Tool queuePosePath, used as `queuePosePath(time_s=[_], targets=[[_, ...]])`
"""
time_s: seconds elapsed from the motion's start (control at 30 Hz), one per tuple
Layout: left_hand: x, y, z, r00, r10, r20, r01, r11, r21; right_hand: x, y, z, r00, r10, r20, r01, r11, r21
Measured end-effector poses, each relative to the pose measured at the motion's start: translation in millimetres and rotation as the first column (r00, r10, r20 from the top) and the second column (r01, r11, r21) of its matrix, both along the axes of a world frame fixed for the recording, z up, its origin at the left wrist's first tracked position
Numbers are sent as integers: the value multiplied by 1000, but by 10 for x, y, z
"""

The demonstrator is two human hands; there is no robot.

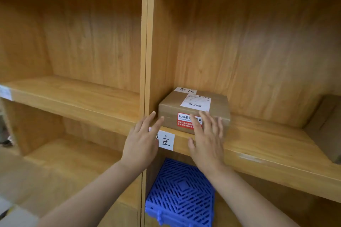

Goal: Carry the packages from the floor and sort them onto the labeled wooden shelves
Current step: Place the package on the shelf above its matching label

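Observation:
A small brown cardboard package (177, 105) with a white barcode label and a red sticker sits on the wooden shelf (267, 153), at the left end of the right-hand bay. My left hand (142, 140) is flat with fingers apart, its fingertips at the package's lower left corner. My right hand (208, 138) is also spread, fingers lying against the package's front face over the red sticker. Neither hand grips it. A white handwritten label (166, 140) is stuck on the shelf's front edge, partly hidden by my left hand.
Another brown box (326, 127) lies at the right end of the same shelf. A blue plastic lattice crate (180, 193) stands in the bay below. The left bay (73, 92) has two wooden shelves and a vertical divider (147, 42) separates the bays.

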State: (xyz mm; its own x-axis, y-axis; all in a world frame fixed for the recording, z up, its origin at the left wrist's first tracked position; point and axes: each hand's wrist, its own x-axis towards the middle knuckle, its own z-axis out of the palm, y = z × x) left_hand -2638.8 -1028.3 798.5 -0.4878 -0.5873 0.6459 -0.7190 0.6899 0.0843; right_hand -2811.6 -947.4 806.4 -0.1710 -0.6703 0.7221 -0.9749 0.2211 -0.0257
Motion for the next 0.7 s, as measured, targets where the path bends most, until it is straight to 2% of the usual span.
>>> queuePosePath(time_s=[0.2, 0.4, 0.7], targets=[[730, 97, -157, 991, 128, 35, -129, 991, 21, 671, -169, -128, 978, 206, -15, -206, 978, 21], [1811, 248, -362, 965, 261, 30, -263, 959, 107, 1601, -348, -266, 921, 389, -25, -385, 917, 102], [4098, 932, -736, 834, 551, 5, -537, 810, 236, 3788, -354, -587, 775, 632, -16, -616, 761, 202]])
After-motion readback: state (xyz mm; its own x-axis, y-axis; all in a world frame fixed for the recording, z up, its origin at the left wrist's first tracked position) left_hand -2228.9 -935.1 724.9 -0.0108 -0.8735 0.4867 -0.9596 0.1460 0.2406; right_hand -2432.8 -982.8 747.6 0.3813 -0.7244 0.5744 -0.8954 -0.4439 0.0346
